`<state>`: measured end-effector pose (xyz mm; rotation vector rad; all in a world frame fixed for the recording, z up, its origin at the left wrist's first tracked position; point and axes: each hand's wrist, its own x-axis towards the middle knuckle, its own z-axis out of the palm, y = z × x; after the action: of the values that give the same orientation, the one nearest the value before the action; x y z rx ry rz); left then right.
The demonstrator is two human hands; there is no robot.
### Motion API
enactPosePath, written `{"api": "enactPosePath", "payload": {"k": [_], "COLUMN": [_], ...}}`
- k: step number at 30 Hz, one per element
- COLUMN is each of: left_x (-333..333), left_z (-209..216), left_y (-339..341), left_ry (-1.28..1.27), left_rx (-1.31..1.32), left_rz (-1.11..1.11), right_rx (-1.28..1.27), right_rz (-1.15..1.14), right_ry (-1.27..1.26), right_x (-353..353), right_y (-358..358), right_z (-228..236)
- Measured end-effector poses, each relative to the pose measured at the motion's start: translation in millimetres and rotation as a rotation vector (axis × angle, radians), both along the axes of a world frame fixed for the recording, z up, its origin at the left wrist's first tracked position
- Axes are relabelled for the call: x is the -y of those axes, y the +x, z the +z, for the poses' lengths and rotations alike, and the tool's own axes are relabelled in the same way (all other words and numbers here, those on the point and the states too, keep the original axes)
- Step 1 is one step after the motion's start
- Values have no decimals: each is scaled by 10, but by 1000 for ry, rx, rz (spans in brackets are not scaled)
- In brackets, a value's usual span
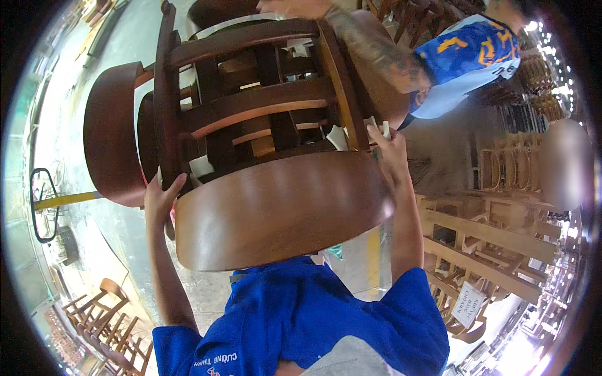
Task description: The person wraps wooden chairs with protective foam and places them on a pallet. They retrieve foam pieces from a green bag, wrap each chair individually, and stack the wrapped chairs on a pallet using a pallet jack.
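Chairs (263, 125), dark brown and nested, sit raised overhead, centre. Left hand (162, 197) clasps a leg at the left; right hand (390, 150) grips the frame at the right. A co-worker's arm (370, 44) steadies the far end. Uneven lifting could likely tip the stack sideways.

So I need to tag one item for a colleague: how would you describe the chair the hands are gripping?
In the middle of the picture, above the blue shirt, a stack of dark brown wooden chairs is held up. The left hand and right hand grip the nearest chair; unlike the pale unfinished frames at right, its broad glossy seat faces the camera.
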<state>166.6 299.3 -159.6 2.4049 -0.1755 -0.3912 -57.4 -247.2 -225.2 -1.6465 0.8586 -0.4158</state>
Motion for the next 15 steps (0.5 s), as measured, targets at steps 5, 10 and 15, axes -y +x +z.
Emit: {"api": "enactPosePath", "payload": {"k": [5,10,15], "left_x": [105,189,203], "left_z": [-71,35,121], "left_y": [70,262,267], "left_ry": [72,98,75], "left_rx": [190,199,220], "left_rz": [-37,-15,-43], "right_rx": [-128,-124,-39], "right_rz": [-18,-74,-143], "right_ry": [6,273,254], "right_x": [47,-32,-181], "right_y": [-15,-16,37], "right_z": [-192,-156,-1]}}
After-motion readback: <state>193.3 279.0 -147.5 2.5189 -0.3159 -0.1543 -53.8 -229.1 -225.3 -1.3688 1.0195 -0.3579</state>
